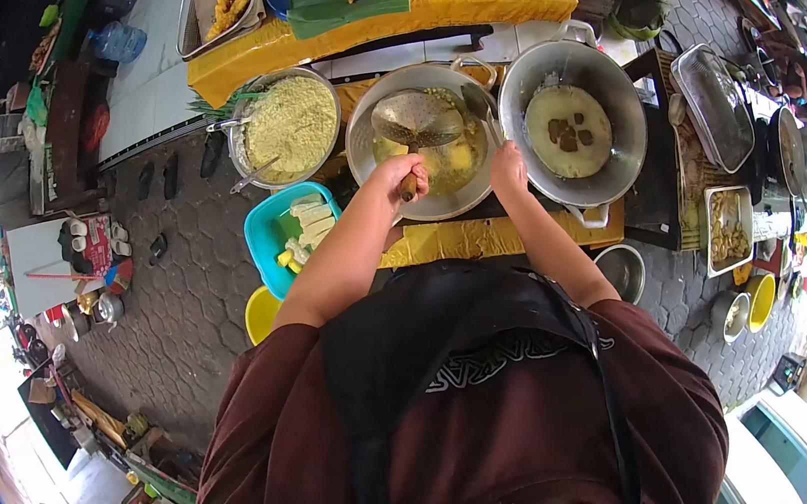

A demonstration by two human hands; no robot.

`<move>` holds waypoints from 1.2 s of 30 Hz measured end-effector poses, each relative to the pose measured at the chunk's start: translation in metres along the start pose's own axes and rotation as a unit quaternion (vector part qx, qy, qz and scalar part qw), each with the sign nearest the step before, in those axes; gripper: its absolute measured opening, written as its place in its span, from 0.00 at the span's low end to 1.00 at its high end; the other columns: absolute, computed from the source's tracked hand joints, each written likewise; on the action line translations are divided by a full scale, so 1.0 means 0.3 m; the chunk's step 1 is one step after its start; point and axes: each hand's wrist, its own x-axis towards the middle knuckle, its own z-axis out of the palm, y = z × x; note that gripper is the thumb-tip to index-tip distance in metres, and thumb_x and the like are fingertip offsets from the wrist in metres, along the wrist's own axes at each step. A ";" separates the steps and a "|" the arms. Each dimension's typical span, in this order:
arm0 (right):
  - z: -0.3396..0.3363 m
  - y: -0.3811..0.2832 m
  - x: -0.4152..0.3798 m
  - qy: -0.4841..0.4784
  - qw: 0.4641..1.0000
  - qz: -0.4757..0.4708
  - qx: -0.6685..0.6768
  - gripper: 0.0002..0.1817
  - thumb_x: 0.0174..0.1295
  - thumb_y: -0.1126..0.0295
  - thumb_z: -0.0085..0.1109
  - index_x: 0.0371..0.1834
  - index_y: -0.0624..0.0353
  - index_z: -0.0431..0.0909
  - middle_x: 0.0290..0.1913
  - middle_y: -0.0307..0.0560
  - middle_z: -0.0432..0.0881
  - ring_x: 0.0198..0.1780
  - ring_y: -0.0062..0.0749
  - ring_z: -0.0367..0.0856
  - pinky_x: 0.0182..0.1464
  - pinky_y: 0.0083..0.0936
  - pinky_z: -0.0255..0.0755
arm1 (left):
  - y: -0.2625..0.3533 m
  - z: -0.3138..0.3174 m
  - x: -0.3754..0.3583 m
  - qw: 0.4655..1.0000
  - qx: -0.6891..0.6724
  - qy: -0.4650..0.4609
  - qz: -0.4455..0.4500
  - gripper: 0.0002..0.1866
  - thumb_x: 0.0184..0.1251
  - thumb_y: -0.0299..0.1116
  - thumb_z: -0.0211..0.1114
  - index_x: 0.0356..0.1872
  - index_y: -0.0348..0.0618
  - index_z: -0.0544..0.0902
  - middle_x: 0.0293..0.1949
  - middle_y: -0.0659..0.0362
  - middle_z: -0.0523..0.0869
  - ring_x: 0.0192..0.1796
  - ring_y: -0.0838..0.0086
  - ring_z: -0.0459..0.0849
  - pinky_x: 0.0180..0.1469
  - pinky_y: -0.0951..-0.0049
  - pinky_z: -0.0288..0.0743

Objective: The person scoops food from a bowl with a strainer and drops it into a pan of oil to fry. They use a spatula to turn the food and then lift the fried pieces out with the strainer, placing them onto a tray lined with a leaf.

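My left hand is closed around the wooden handle of a wide perforated skimmer. The skimmer's round head lies over the middle pot, where yellow pieces sit in bubbling oil. At that pot's right rim my right hand grips the handle of a metal utensil, whose dark flat head points into the pot. Right of it stands a deep pot with cloudy liquid and several brown pieces.
Left are a bowl of pale crumbly mixture and a turquoise basin with pale blocks. A yellow-covered table holds fried food beyond the pots. A yellow bowl and metal bowl flank my body; trays stand right.
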 end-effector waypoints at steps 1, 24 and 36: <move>0.057 0.017 0.063 -0.004 0.999 -0.024 -0.034 0.08 0.60 0.72 0.45 0.41 0.60 0.70 0.46 0.56 0.74 0.48 0.49 0.76 0.43 0.38 0.74 | 0.000 0.011 -0.004 1.000 -0.003 -0.002 0.001 0.15 0.69 0.35 0.48 0.21 0.47 0.63 0.13 0.69 0.66 0.14 0.85 0.64 0.16 0.83 0.58; -0.180 -0.105 0.095 0.043 0.982 -0.167 -0.073 0.13 0.62 0.65 0.43 0.37 0.65 0.71 0.41 0.64 0.76 0.43 0.58 0.76 0.45 0.46 0.71 | -0.128 -0.221 0.106 0.996 0.045 -0.066 0.043 0.08 0.62 0.33 0.54 0.24 0.44 0.69 0.15 0.69 0.68 0.13 0.85 0.65 0.16 0.82 0.59; -0.123 -0.092 0.132 -0.163 0.946 -0.050 -0.275 0.13 0.58 0.68 0.45 0.37 0.65 0.77 0.41 0.59 0.79 0.42 0.50 0.80 0.45 0.40 0.73 | -0.075 -0.244 0.116 0.925 0.341 0.111 0.126 0.17 0.57 0.36 0.57 0.12 0.40 0.71 0.12 0.56 0.72 0.15 0.68 0.72 0.18 0.66 0.66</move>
